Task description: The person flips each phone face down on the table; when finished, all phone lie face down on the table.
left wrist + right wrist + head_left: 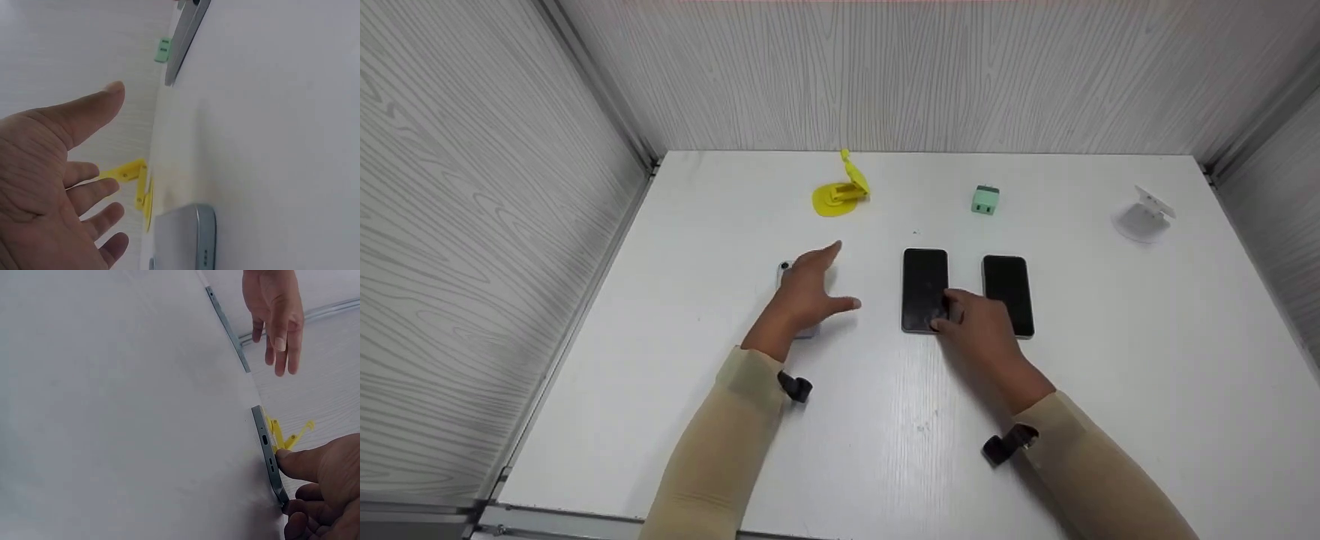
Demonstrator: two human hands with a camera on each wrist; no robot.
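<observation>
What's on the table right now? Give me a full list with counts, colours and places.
Phones: 3. Two black, face up side by side at centre, middle phone and right phone; one silver phone, left of them, partly under the left hand.
Yellow stand: 1, yellow, far centre-left.
Charger: 1, green, far centre-right.
White stand: 1, white, far right.
Table: 1, white, grey walls around.
Left hand: open, fingers spread above the silver phone.
Right hand: fingers at the middle phone's near edge.

Test booth or lab bench: white laminate tabletop (885, 420) enclosed by pale wood-grain panel walls (472, 247) with aluminium corner rails (600, 94).
</observation>
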